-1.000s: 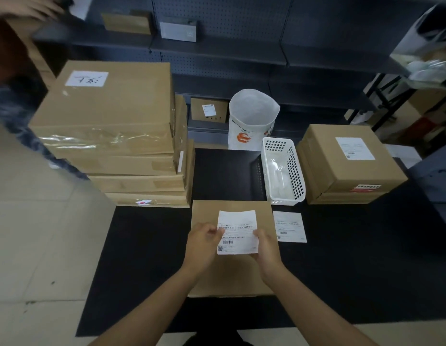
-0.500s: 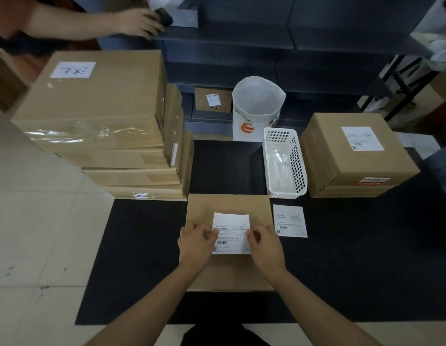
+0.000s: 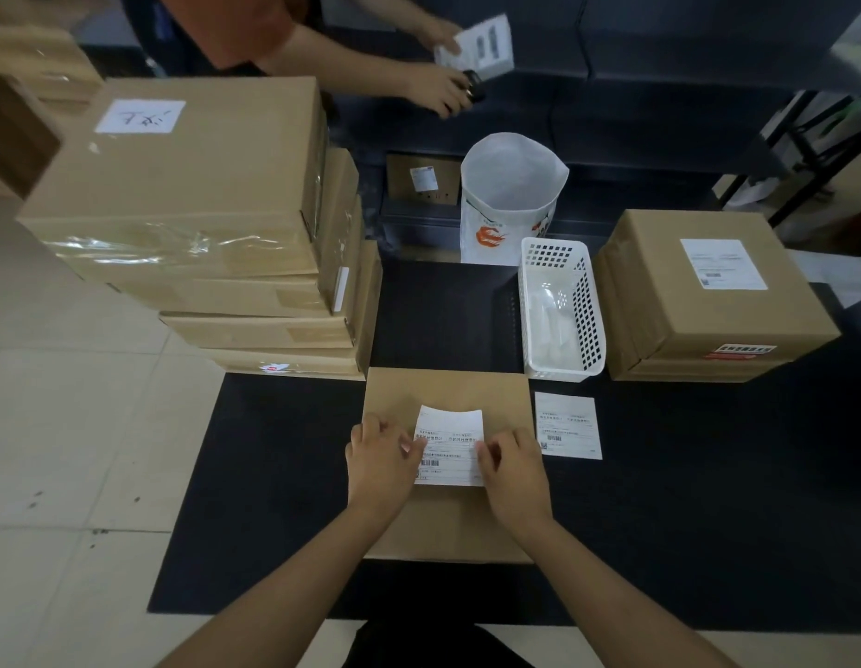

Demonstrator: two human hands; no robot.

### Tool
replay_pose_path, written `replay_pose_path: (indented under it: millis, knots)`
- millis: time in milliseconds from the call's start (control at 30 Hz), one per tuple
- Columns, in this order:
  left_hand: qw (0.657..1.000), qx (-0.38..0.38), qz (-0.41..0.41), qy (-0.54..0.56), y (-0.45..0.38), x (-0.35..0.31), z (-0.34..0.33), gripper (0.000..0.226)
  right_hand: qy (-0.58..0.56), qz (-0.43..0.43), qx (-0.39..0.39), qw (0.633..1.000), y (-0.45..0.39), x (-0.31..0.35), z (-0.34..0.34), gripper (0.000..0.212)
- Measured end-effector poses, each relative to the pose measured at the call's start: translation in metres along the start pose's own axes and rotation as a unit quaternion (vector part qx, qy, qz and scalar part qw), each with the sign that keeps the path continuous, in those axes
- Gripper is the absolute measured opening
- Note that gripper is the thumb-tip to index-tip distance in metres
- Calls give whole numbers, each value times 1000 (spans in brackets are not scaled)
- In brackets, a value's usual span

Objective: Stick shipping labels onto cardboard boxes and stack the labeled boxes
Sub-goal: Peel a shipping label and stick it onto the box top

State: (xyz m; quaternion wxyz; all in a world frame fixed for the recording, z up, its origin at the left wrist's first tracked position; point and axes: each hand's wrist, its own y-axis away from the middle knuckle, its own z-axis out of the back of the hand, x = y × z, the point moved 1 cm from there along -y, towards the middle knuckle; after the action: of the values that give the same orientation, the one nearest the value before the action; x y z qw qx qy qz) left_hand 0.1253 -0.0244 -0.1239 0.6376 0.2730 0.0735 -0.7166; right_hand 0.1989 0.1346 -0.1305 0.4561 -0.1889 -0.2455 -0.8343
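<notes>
A flat cardboard box [image 3: 447, 527] lies on the black mat straight in front of me. On its top sits a white shipping label [image 3: 450, 445], its far edge still curled up off the cardboard. My left hand [image 3: 382, 462] pinches the label's left edge and my right hand [image 3: 512, 467] pinches its right edge, both low on the box. A second label [image 3: 568, 425] lies flat on the mat just right of the box. A labeled box stack [image 3: 707, 301] stands at the right.
A tall stack of cardboard boxes [image 3: 192, 224] fills the left. A white plastic basket [image 3: 561, 308] and a white bag [image 3: 510, 195] stand behind the box. Another person's hands [image 3: 443, 91] hold a paper and a dark object over the shelf at the back.
The label has come down from the air onto the box top, with both hands lowering along with it. The other person's hands have moved right along the shelf.
</notes>
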Motion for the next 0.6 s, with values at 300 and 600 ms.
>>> replay_pose_path:
  millis: [300,600]
  knots:
    - [999,-9,-20,-23,0,1,-1,27,25,7,-2,1000,-3,-2,-2,23]
    - [998,-8,-39,-52,-3,3,-3,31,33,10,-5,999,-3,0,-2,22]
